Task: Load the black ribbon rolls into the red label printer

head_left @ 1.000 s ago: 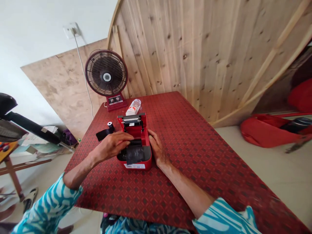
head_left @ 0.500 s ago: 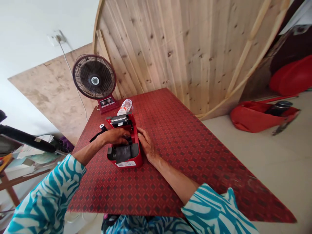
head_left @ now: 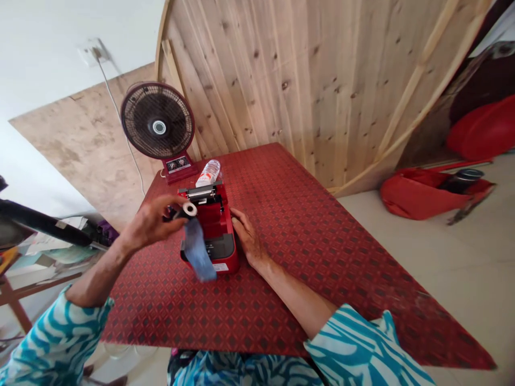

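My left hand (head_left: 155,222) is closed on a ribbon roll (head_left: 190,209) with a white core, held above the left side of a red label printer. A dark, bluish strip of its film hangs down, blurred, over the printer's front. The label printer (head_left: 232,256) stands on the table with its lid tipped back and its red inside exposed. My right hand (head_left: 250,238) lies against the printer's right side, fingers stretched out along it. Part of the printer's left side is hidden by my left hand and the film.
Behind the printer a clear plastic bottle (head_left: 208,172) lies on its side. A dark red fan (head_left: 159,127) stands at the table's back left corner. The patterned red table (head_left: 322,279) reaches the wooden panel (head_left: 281,69). A red bag (head_left: 418,193) rests on the floor at right.
My left hand has lifted out of the printer and moved up and left with the ribbon roll, its film trailing. My right hand stays at the printer's side.
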Action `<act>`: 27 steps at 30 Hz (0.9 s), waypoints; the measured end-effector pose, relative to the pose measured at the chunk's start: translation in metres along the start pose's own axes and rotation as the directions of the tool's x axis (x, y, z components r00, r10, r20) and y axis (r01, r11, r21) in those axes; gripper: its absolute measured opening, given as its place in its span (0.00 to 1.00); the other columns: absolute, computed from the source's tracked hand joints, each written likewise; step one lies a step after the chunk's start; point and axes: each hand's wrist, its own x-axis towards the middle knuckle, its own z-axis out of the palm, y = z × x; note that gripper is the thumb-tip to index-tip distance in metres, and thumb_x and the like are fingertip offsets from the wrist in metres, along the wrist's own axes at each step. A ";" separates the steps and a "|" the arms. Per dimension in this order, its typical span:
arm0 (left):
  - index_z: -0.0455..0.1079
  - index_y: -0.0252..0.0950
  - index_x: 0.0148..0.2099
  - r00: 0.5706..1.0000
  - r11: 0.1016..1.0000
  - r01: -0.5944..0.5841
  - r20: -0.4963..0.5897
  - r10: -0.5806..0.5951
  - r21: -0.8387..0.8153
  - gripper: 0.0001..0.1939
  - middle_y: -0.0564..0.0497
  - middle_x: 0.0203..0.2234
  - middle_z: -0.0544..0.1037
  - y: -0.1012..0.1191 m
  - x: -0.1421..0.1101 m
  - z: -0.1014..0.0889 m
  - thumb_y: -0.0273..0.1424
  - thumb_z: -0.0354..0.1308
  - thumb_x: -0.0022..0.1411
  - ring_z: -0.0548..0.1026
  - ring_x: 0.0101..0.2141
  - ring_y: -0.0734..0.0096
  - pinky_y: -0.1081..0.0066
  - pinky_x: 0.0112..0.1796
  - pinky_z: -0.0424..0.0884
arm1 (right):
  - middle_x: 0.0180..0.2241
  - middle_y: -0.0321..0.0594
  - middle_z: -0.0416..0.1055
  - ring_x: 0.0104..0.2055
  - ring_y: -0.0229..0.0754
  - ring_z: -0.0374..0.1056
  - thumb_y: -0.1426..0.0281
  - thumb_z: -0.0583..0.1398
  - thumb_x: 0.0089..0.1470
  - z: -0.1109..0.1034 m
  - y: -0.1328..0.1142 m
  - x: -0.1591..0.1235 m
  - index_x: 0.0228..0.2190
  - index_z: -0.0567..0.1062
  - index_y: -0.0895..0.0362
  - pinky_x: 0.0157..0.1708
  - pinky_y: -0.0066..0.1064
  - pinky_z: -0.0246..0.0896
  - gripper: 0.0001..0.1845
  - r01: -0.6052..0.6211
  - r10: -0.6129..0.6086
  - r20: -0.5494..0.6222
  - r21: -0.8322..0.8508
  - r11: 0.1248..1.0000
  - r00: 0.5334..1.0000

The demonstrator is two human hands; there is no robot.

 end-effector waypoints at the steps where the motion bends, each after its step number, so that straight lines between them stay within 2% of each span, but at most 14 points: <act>1: 0.72 0.38 0.44 0.995 0.997 0.062 -0.075 -0.064 -0.037 0.16 0.50 0.35 0.78 -0.007 -0.001 -0.008 0.34 0.63 0.52 0.75 0.32 0.67 0.69 0.36 0.71 | 0.53 0.39 0.70 0.57 0.45 0.62 0.56 0.54 0.55 0.000 0.000 0.000 0.48 0.72 0.49 0.60 0.43 0.52 0.22 0.001 -0.001 0.000 -0.003 1.000 1.000; 3: 0.70 0.36 0.47 0.969 0.979 0.141 -0.182 -0.167 -0.148 0.21 0.50 0.35 0.78 -0.026 0.000 -0.019 0.34 0.63 0.50 0.75 0.33 0.69 0.69 0.37 0.71 | 0.53 0.39 0.69 0.58 0.46 0.62 0.55 0.54 0.55 -0.001 0.001 -0.001 0.49 0.71 0.50 0.61 0.43 0.51 0.23 -0.007 0.007 -0.007 -0.007 1.000 1.000; 5: 0.69 0.36 0.50 0.946 0.949 0.174 -0.223 -0.236 -0.264 0.24 0.50 0.36 0.77 -0.047 0.006 -0.024 0.33 0.62 0.49 0.75 0.34 0.69 0.69 0.38 0.71 | 0.54 0.40 0.69 0.59 0.46 0.61 0.54 0.54 0.56 -0.002 0.004 -0.001 0.50 0.71 0.50 0.61 0.44 0.50 0.24 -0.025 0.025 -0.007 -0.007 1.000 1.000; 7: 0.69 0.34 0.48 0.924 0.922 0.216 -0.236 -0.299 -0.322 0.22 0.51 0.34 0.77 -0.068 0.016 -0.021 0.33 0.60 0.48 0.74 0.33 0.70 0.70 0.36 0.70 | 0.55 0.39 0.68 0.59 0.46 0.61 0.54 0.54 0.56 -0.003 0.006 -0.001 0.50 0.70 0.50 0.61 0.44 0.50 0.24 -0.037 0.037 -0.003 -0.007 0.999 0.999; 11: 0.69 0.33 0.41 0.885 0.911 0.333 -0.251 -0.391 -0.244 0.16 0.52 0.30 0.76 -0.104 0.044 0.003 0.31 0.58 0.47 0.73 0.30 0.71 0.72 0.33 0.69 | 0.54 0.39 0.69 0.58 0.47 0.61 0.54 0.54 0.56 -0.004 0.008 0.000 0.49 0.71 0.49 0.61 0.45 0.51 0.23 -0.048 0.048 -0.008 -0.024 0.999 0.999; 14: 0.69 0.34 0.39 0.876 0.897 0.426 -0.191 -0.442 -0.119 0.14 0.51 0.30 0.76 -0.125 0.064 0.027 0.30 0.59 0.47 0.74 0.32 0.69 0.73 0.33 0.68 | 0.54 0.40 0.69 0.59 0.48 0.61 0.53 0.54 0.55 -0.005 0.008 0.001 0.50 0.71 0.49 0.61 0.46 0.52 0.24 -0.055 0.055 -0.001 -0.037 0.998 0.998; 18: 0.70 0.36 0.32 0.860 0.869 0.489 -0.123 -0.495 -0.070 0.08 0.51 0.26 0.76 -0.137 0.075 0.055 0.29 0.61 0.45 0.74 0.32 0.65 0.71 0.33 0.67 | 0.55 0.40 0.68 0.59 0.48 0.61 0.53 0.54 0.55 -0.005 0.009 0.001 0.50 0.71 0.49 0.61 0.45 0.53 0.24 -0.070 0.070 0.005 -0.036 0.997 0.998; 21: 0.69 0.37 0.26 0.855 0.858 0.509 -0.076 -0.514 -0.074 0.07 0.51 0.23 0.76 -0.139 0.074 0.069 0.29 0.63 0.42 0.74 0.31 0.61 0.68 0.34 0.67 | 0.55 0.40 0.69 0.58 0.48 0.61 0.53 0.54 0.55 -0.005 0.008 0.001 0.50 0.71 0.49 0.60 0.45 0.53 0.24 -0.078 0.079 0.007 -0.038 0.996 0.997; 24: 0.70 0.37 0.27 0.857 0.854 0.505 -0.047 -0.514 -0.122 0.09 0.50 0.25 0.77 -0.143 0.074 0.073 0.30 0.66 0.40 0.75 0.34 0.58 0.67 0.37 0.68 | 0.55 0.40 0.68 0.59 0.48 0.61 0.53 0.54 0.55 -0.005 0.008 0.001 0.50 0.70 0.49 0.61 0.44 0.52 0.24 -0.082 0.082 0.011 -0.035 0.996 0.997; 27: 0.73 0.36 0.35 0.871 0.852 0.473 -0.031 -0.491 -0.225 0.16 0.49 0.32 0.80 -0.153 0.072 0.064 0.32 0.67 0.40 0.76 0.39 0.59 0.67 0.40 0.69 | 0.55 0.40 0.68 0.59 0.47 0.60 0.54 0.54 0.56 -0.006 0.010 0.000 0.50 0.70 0.50 0.61 0.44 0.51 0.24 -0.076 0.077 0.015 -0.034 0.997 0.997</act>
